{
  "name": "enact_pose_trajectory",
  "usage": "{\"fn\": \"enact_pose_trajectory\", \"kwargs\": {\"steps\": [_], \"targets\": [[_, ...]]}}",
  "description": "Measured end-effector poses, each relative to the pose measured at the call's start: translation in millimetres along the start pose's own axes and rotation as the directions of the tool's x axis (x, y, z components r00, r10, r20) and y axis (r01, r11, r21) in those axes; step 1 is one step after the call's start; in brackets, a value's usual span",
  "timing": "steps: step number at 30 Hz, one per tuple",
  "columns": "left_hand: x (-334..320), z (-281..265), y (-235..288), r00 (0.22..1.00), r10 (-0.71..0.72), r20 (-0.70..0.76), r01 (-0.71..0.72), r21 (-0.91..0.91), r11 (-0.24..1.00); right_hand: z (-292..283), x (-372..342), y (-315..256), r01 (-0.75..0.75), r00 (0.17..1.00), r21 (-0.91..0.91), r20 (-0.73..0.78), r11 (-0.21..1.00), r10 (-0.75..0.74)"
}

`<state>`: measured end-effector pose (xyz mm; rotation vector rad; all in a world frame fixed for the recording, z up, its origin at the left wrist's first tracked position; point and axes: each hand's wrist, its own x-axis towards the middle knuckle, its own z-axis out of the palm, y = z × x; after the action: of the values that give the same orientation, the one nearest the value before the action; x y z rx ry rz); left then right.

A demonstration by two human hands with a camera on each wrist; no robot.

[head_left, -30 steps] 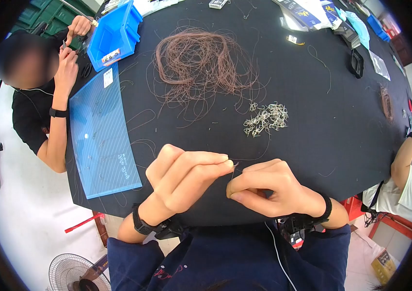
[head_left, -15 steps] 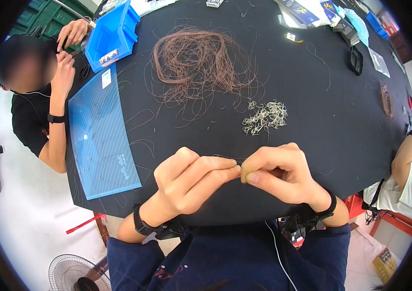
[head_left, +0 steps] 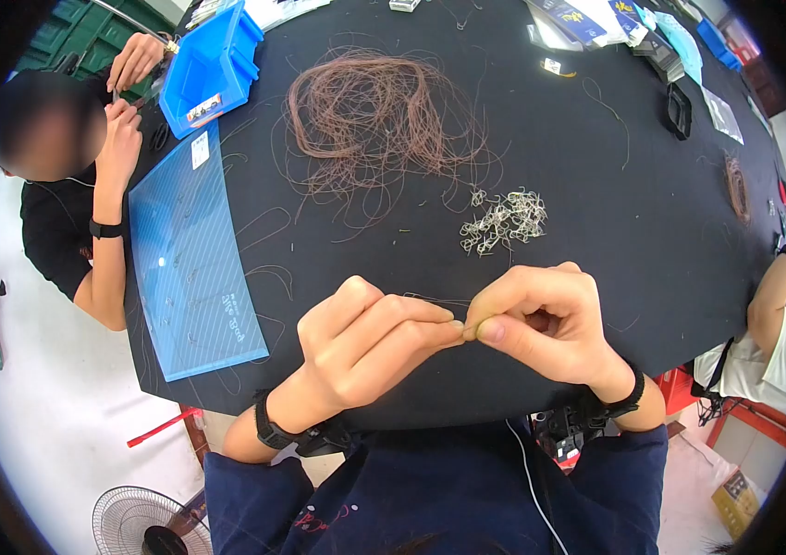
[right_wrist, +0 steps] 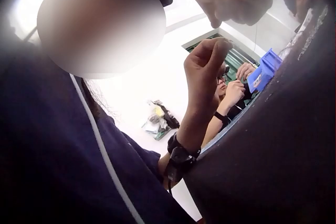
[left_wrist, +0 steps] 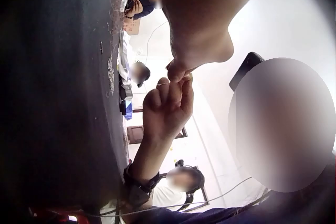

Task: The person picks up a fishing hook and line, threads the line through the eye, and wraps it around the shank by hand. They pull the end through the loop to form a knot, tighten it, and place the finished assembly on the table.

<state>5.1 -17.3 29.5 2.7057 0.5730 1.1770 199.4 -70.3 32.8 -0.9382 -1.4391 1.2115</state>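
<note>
Left hand, right hand, both pinching thread

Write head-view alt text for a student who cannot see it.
A person's left hand and right hand, close together, pinch fine thread above a black table. Beyond lie tangled brown strands and a pile of small hooks.
</note>
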Motion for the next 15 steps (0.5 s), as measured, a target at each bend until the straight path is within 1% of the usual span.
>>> {"fn": "enact_pose_trajectory", "kwargs": {"steps": [2,5,6,9,10,13,15], "targets": [[0.6,0.6,0.4,1.000,-0.008,-0.004,0.008,-0.006,1.000,-1.2,0.0,-4.4,-0.030,0.998,-0.001,0.050,1.000,0.030],[1.6,0.1,-0.3,1.000,-0.013,-0.011,0.013,-0.003,1.000,1.4,0.8,-3.2,0.038,0.995,-0.010,0.094,0.999,-0.037],[1.5,-0.4,-0.6,1.000,-0.020,-0.014,0.020,0.000,1.000,1.4,0.5,-5.1,0.010,0.994,-0.022,0.110,1.000,-0.007],[1.6,-0.9,0.8,0.999,-0.031,-0.031,0.032,0.013,0.999,6.3,0.7,-4.5,0.091,0.988,-0.052,0.133,0.995,-0.083],[1.6,-0.7,1.7,0.999,-0.034,-0.036,0.035,0.017,0.999,7.5,1.2,-3.2,0.110,0.986,-0.074,0.134,0.991,-0.099],[1.7,0.3,3.1,0.999,-0.029,-0.027,0.029,-0.001,1.000,7.9,2.7,1.8,0.127,0.984,-0.064,0.135,0.990,-0.117],[-0.4,0.8,2.8,1.000,-0.018,-0.025,0.018,0.008,1.000,4.9,4.1,-1.7,0.072,0.993,-0.069,0.094,0.995,-0.065]]}}
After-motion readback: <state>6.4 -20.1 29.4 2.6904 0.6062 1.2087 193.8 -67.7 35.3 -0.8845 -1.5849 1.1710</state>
